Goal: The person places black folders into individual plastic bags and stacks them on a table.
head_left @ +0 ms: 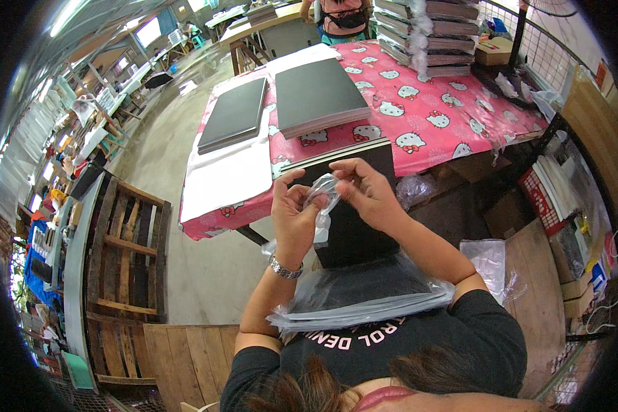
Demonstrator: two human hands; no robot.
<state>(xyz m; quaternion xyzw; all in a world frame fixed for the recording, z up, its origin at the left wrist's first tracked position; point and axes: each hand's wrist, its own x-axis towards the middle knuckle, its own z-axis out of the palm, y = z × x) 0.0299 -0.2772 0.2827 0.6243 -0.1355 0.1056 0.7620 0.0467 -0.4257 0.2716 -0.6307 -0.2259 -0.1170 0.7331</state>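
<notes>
Head view shows two hands in the middle of the frame, held up close together. The left hand (294,218) and the right hand (364,192) both pinch a thin clear plastic bag (323,199) between fingers and thumbs. The bag hangs down a little between them and looks crumpled at the top, so I think its mouth is only now being pulled apart. Nothing is inside it yet, as far as I can see.

Just under the hands, a dark flat board (353,233) stands on edge, leaning near the bench (426,117). It has no bag on it. Lower in the frame, near the person's chest, lies a pile of bagged dark boards (364,295), shiny with plastic. So some boards look wrapped already.

On the bench with the pink cartoon-cat cloth, in the upper middle of the frame, sit two stacks of dark boards (316,93) with no plastic on them. Those look like they are waiting. At the top right stands a tall stack of wrapped bundles (426,34).

My guess is that the work is partly done: a small pile is bagged, one bag is being opened, and many bare boards are left.
</notes>
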